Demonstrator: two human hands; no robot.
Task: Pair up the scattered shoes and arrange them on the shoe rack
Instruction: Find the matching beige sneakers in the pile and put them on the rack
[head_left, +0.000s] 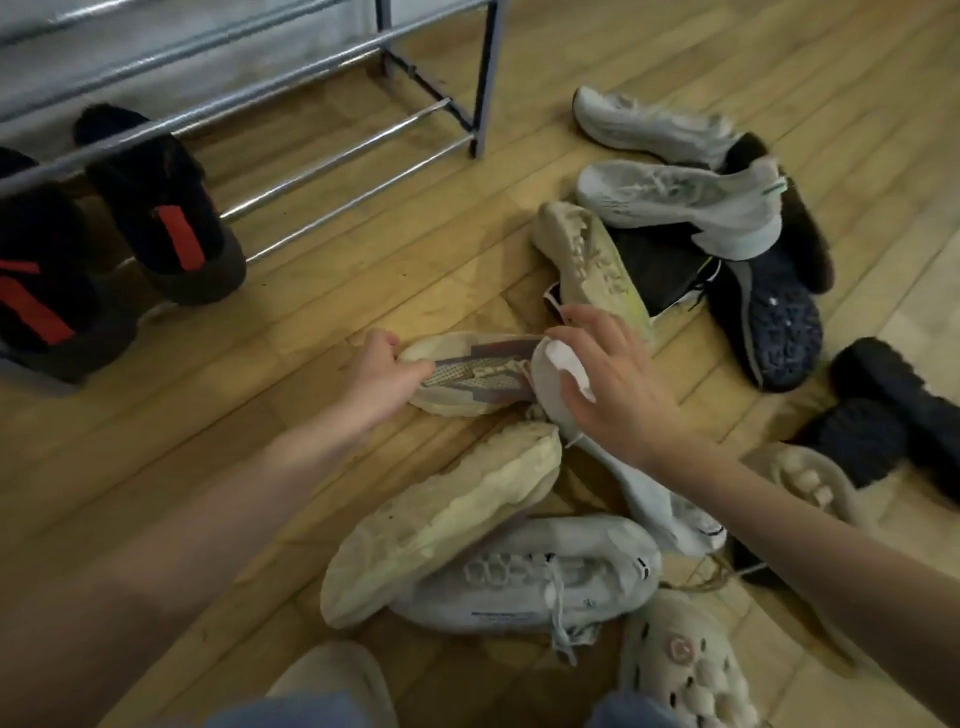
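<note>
My left hand grips the toe end of a cream and mauve sneaker lying on the wooden floor. My right hand curls over the toe of a white sneaker that leans across the pile. A matching cream sneaker lies sole up just below, on top of a grey-white sneaker. A metal shoe rack stands at the upper left, with a pair of black boots with red stripes on its bottom rails.
More shoes lie scattered to the right: two light grey runners, a beige sole-up sneaker, a dark cleated shoe, black boots and beige clogs. Bare floor lies between the rack and the pile.
</note>
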